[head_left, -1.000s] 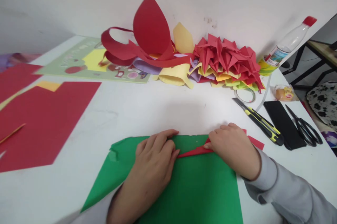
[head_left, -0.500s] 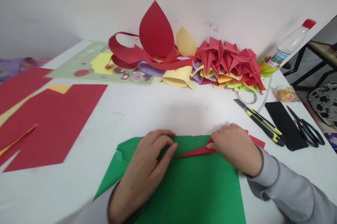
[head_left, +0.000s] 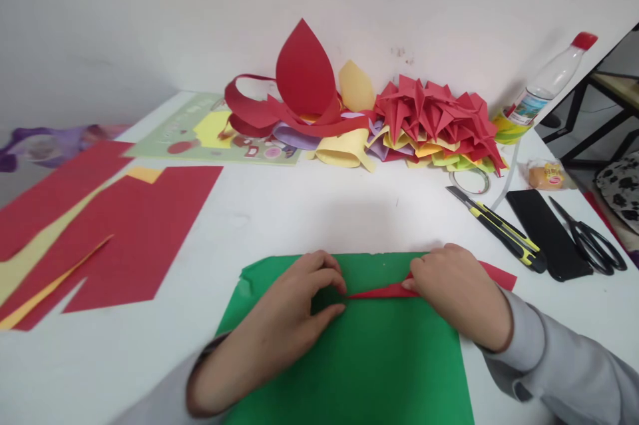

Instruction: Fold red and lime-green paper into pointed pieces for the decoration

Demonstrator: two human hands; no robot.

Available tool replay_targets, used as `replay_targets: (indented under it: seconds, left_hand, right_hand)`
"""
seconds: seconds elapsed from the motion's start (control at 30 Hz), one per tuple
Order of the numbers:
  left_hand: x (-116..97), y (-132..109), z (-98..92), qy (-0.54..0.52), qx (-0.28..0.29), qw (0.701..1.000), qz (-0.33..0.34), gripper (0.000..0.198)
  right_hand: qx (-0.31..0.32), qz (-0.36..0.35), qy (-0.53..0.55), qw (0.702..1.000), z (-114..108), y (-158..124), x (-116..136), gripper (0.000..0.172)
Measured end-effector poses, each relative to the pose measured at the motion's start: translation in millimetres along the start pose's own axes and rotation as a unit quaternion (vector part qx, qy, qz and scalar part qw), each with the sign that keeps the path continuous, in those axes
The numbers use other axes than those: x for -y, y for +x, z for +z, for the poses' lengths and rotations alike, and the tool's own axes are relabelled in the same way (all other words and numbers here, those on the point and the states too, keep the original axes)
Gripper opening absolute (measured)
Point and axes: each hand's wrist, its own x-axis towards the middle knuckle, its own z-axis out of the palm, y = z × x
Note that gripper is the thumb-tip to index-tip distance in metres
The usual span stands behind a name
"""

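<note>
A pointed, folded piece of red paper (head_left: 382,292) lies over a sheet of green paper (head_left: 379,358) in front of me. My right hand (head_left: 456,292) is closed on its wider part, fingers wrapped over it; more red paper shows behind the hand. At the narrow tip is my left hand (head_left: 304,308), resting on the green sheet with thumb and fingers curved but apart. Nothing is visible between them. The green sheet has a creased, slightly torn upper left corner.
Red paper sheets (head_left: 174,212) with yellow strips lie left. At the back are red folded paper stars (head_left: 429,108), a red paper loop (head_left: 307,72) and a bottle (head_left: 549,78). A utility knife (head_left: 499,228), black phone-like slab (head_left: 546,235), scissors (head_left: 589,238) and tape roll (head_left: 470,181) lie right.
My left hand has opened its thumb from the fingers and sits by the red tip. My right hand still grips the red paper. The whole view has shifted slightly.
</note>
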Motion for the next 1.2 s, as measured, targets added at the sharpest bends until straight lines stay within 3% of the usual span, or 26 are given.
replay_targets:
  seconds: [0.13,0.27,0.37,0.57,0.77,1.2]
  left_hand:
    - [-9,2,-8.9,-0.008,0.086,0.992,-0.09,0.025]
    - [-18,9,-10.7,-0.08,0.151,0.974,-0.152,0.035]
    - [-22,15,-10.5,-0.116,0.174,0.959,-0.192,0.035]
    - [-29,26,-16.7,-0.1,0.209,0.949,-0.213,0.027]
    - [-34,30,-18.4,-0.05,0.217,0.947,-0.23,0.024]
    - [-44,23,-8.8,-0.031,0.159,0.948,-0.273,0.023]
  right_hand:
    - [-0.005,-0.014,0.005,1.0,2,1,-2,0.03]
    - [-0.001,-0.014,0.013,1.0,4,2,-3,0.03]
    - [0.003,-0.017,0.024,1.0,4,2,-4,0.031]
    - [-0.006,-0.025,0.045,0.999,2,2,-5,0.029]
    - [-0.005,-0.028,0.057,0.998,2,1,-5,0.03]
    - [-0.03,-0.042,0.076,0.996,11,3,-5,0.029]
